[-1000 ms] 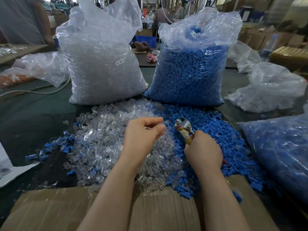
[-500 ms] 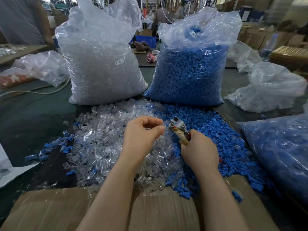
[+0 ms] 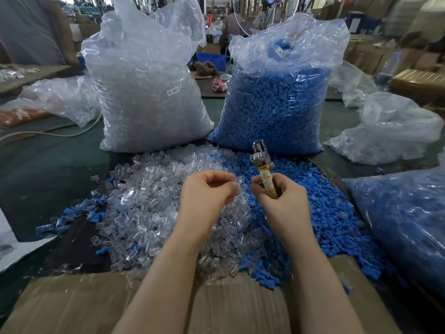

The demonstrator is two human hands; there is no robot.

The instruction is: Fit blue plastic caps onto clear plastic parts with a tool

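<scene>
Metal-headed tool [image 3: 263,169] upright in right grip [image 3: 280,197], left grip [image 3: 208,190] alongside, pinching clear part [image 3: 238,183].

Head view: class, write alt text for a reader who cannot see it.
Two bare hands work over loose piles of clear parts and blue caps: the right hand grips a tool upright, the left hand pinches a clear part. Behind stand two full bags, clear and blue.
</scene>
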